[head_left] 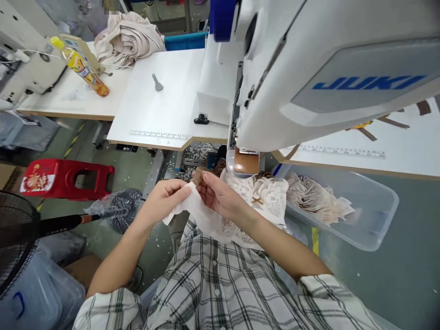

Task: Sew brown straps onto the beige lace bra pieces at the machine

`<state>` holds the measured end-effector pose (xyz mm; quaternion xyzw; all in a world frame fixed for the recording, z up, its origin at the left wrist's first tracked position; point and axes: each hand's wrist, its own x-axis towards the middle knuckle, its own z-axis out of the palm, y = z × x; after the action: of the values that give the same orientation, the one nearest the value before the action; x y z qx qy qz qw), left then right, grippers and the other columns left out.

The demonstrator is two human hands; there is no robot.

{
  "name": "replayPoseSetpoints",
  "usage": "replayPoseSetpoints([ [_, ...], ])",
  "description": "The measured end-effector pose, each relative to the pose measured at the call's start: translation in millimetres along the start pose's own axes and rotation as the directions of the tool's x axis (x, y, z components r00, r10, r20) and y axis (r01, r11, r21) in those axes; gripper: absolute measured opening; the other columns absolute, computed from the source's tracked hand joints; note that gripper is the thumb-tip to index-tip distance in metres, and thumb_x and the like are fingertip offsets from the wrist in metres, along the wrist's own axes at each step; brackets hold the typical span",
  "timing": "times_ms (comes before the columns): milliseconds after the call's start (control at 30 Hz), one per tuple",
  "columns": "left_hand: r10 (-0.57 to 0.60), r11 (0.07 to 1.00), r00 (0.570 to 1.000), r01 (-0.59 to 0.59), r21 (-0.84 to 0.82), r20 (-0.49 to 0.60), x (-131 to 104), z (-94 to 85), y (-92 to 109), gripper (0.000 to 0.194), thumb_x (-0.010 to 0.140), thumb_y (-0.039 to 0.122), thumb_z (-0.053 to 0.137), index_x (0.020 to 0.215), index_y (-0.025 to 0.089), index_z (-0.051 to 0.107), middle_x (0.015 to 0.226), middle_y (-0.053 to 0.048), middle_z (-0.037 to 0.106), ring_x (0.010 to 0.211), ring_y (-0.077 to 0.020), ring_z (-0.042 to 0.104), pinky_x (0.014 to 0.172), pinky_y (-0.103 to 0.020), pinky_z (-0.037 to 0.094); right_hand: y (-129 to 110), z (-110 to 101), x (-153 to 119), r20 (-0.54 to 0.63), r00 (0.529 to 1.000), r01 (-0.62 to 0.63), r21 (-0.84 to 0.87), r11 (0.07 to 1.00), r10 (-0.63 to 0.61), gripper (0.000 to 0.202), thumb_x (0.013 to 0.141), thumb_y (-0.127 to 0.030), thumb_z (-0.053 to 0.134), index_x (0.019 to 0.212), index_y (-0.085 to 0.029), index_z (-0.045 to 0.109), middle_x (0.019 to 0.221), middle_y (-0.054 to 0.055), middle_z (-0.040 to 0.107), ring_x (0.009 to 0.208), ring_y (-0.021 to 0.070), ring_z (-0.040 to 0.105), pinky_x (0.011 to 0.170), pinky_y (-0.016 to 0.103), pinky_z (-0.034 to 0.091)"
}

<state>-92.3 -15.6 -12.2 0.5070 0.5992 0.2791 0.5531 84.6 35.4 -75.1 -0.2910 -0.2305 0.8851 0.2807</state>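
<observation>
A pale lace bra [275, 195] with a small brown bow lies across my lap, its upper part just below the sewing machine's arm. My left hand [163, 199] pinches the end of its white fabric band [192, 201] between thumb and fingers. Close against it, my right hand [222, 195] grips a brown strap [198, 176] where the strap meets the band. The two hands nearly touch, in front of the gap in the table edge. My right fingers are partly hidden behind the thumb and the cloth.
Overhead at right looms a white sewing machine [309, 68]. A clear plastic bin [374, 220] of beige pieces sits below right. On the left are a white table [172, 101], a drink bottle [82, 68], a heap of fabric [130, 39], a red stool [68, 178] and a fan [17, 238].
</observation>
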Motion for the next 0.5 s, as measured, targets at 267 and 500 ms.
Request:
replayPoseSetpoints([
  [267, 0.232, 0.876, 0.884, -0.009, 0.481, -0.406, 39.2, 43.7, -52.6, 0.023, 0.087, 0.039, 0.061, 0.087, 0.017, 0.064, 0.090, -0.008, 0.065, 0.087, -0.0209, 0.058, 0.075, -0.031, 0.044, 32.7, -54.1, -5.0, -0.198, 0.821, 0.379, -0.513, 0.770, -0.536, 0.012, 0.085, -0.033, 0.069, 0.093, -0.025, 0.064, 0.095, 0.000, 0.068, 0.092, 0.0159, 0.066, 0.088, 0.033, 0.053],
  [500, 0.072, 0.995, 0.982, -0.084, -0.061, -0.176, 60.6, 83.6, -63.6, 0.032, 0.093, 0.041, 0.050, 0.087, 0.016, 0.068, 0.078, -0.002, 0.065, 0.074, -0.0144, 0.057, 0.070, -0.025, 0.046, 40.6, -86.7, -21.4, 0.248, 0.671, 0.376, -0.926, 0.033, -0.699, 0.011, 0.090, -0.026, 0.059, 0.093, -0.025, 0.069, 0.103, 0.006, 0.067, 0.100, 0.0220, 0.064, 0.088, 0.040, 0.055],
])
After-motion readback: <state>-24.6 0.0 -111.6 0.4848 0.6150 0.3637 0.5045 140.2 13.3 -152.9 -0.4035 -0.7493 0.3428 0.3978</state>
